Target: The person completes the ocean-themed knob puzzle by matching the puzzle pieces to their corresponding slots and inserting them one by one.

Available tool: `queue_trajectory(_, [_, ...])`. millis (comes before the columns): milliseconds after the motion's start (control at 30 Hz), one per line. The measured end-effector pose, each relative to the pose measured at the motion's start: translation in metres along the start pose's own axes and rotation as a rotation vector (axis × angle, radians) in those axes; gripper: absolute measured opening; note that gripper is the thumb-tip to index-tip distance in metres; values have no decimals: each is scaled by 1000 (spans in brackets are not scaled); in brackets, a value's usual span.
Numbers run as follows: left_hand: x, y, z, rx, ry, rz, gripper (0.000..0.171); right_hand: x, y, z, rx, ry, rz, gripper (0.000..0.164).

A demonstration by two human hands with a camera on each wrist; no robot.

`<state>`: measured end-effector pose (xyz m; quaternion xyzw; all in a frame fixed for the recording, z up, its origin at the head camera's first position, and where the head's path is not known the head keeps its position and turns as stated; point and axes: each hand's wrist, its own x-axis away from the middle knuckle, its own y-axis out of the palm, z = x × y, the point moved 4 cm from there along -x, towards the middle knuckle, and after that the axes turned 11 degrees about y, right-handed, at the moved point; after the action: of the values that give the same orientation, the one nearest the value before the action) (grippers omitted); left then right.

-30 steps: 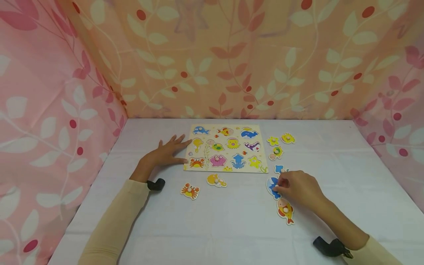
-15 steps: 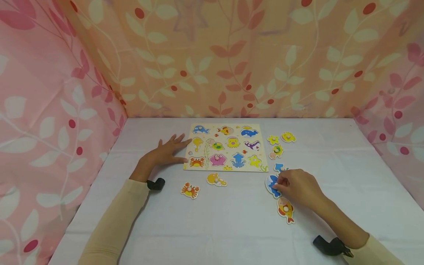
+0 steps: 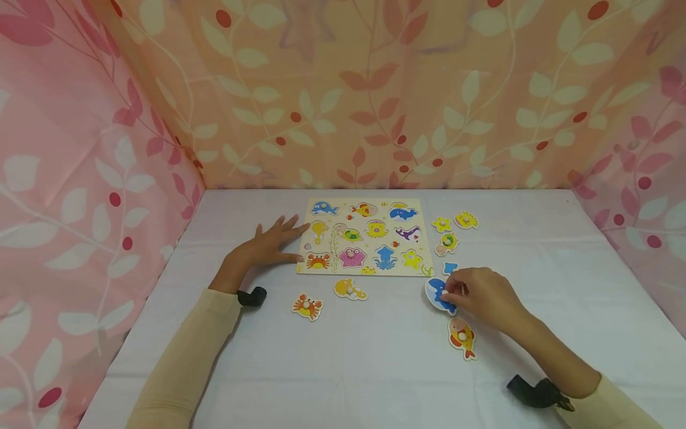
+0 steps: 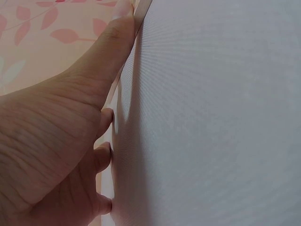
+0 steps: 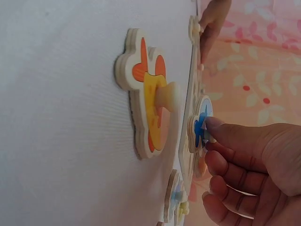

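Note:
My right hand (image 3: pixel 489 299) pinches the knob of a blue whale puzzle piece (image 3: pixel 435 291) between thumb and finger, to the right of the puzzle board (image 3: pixel 399 269). In the right wrist view the whale piece (image 5: pixel 199 131) stands off the white cloth, and the other fingers are loosely bent. A blue piece (image 3: pixel 450 268), partly covered by the hand, lies just beyond, and a red and yellow fish piece (image 3: pixel 461 338) lies nearer. My left hand (image 3: pixel 267 245) has its fingers spread, with thumb and fingertips touching the board's left edge.
A crab piece (image 3: pixel 307 307) and a yellow seahorse piece (image 3: pixel 350 289) lie in front of the board. Right of it are a star piece (image 3: pixel 442 224), a spiky yellow piece (image 3: pixel 467 220) and a turtle piece (image 3: pixel 447 243). Flowered curtains (image 3: pixel 375 107) stand behind the table.
The right hand has shifted the whale piece slightly left and away from me, off the fish piece's head. The left hand stays in place on the board.

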<state>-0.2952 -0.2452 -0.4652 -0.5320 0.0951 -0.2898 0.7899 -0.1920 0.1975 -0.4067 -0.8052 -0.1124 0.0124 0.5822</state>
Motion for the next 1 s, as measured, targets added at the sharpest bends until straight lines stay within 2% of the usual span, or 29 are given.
queue_trajectory(300, [1,1,-2,4,-1,-2,92,-7,-7,-4,-17,-55,-9,16])
queue_trajectory(700, [2,-1,-1,9,8,1,93,-25,-24,-14,19,-112,36,19])
queue_trajectory(1000, [-1,2,-6,0,-9,-18,94,-44,-31,-18,13,-116,43,21])
